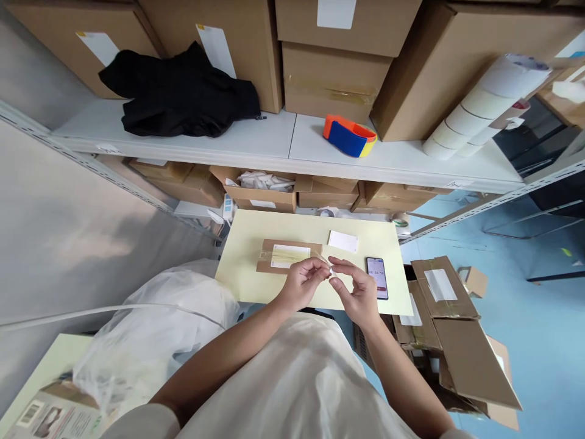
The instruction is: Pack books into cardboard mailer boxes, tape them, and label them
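My two hands meet over the front of a pale yellow table (249, 291). My left hand (305, 281) is closed in a pinch on a small white piece (332, 272), too small to name. My right hand (359, 289) has its thumb and fingers curved around the other side of that piece. Just left of the hands lies a flat cardboard box (265, 257) with a white label (287, 256) and clear tape on it. Behind my right hand is a white card or stack of labels (343, 241). A phone (377, 278) showing a timer lies beside my right hand.
A shelf (274, 143) above the table bears cartons, a black cloth (183, 91), an orange-blue band (350, 135) and white rolls (484, 103). Below stands an open box of white packets (260, 194). Opened cartons (461, 341) are piled at right, plastic wrap (155, 323) at left.
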Available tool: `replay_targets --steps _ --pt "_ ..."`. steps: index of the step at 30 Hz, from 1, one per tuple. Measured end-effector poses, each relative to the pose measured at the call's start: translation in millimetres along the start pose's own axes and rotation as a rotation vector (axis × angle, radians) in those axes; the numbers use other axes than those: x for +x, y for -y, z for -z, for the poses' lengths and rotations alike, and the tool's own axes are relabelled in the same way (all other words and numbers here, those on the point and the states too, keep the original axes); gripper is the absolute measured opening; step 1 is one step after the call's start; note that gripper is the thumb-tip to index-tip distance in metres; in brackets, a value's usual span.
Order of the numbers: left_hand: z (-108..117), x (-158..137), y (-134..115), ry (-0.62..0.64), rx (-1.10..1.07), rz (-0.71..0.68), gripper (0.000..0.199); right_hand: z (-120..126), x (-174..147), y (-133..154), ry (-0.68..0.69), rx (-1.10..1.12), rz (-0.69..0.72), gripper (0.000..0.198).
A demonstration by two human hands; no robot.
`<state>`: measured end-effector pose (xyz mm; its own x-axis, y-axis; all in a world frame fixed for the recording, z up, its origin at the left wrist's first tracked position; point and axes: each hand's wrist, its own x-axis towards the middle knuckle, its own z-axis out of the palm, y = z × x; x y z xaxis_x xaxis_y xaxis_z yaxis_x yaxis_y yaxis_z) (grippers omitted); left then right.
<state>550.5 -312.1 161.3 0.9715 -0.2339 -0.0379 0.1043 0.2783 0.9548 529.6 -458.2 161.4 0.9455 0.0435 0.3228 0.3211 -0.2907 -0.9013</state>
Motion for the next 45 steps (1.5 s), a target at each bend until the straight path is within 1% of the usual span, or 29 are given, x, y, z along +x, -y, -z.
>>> replay_targets --steps 3,6,10,12,17,21,28,31,33,35,37,40,43,45 --pt "2 1 0 -0.002 0.138 -0.048 0.016 3 7 -1 0.017 -0.014 -0.034 0.012" --pt "4 1 -1 -0.012 0.24 -0.059 0.016 6 15 -4 0.093 0.008 -0.038 0.007" --pt "7 2 0 -0.054 0.301 -0.043 0.018 7 23 -15 0.209 0.011 0.003 0.01" --pt "8 3 3 -0.089 0.324 -0.044 0.019 6 26 -21 0.239 0.001 0.017 0.011" --pt "6 3 10 -0.157 0.384 -0.03 0.017 4 31 -31 0.289 0.006 -0.006 0.013" --pt "4 5 13 -0.192 0.431 -0.03 0.016 4 31 -36 0.289 -0.01 -0.003 0.014" --pt "2 6 19 -0.22 0.435 -0.027 0.017 -2 28 -44 0.255 -0.124 0.124 0.02" --pt "3 6 20 -0.244 0.498 -0.068 0.016 -7 27 -43 0.229 -0.164 0.13 0.02" --pt "5 6 19 -0.252 0.552 -0.112 0.016 -10 27 -40 0.226 -0.158 0.096 0.021" --pt "9 8 17 -0.23 0.591 -0.151 0.017 -12 29 -36 0.25 -0.121 0.039 0.019" --pt "16 10 12 -0.169 0.62 -0.168 0.019 -13 33 -32 0.27 -0.079 -0.033 0.017" --pt "30 14 3 -0.044 0.651 -0.176 0.02 -17 40 -25 0.269 -0.008 -0.135 0.013" --pt "47 17 -4 0.056 0.622 -0.139 0.019 -24 44 -22 0.268 0.092 -0.245 0.013" --pt "61 18 -6 0.066 0.554 -0.061 0.02 -31 44 -23 0.198 0.201 -0.354 0.013"
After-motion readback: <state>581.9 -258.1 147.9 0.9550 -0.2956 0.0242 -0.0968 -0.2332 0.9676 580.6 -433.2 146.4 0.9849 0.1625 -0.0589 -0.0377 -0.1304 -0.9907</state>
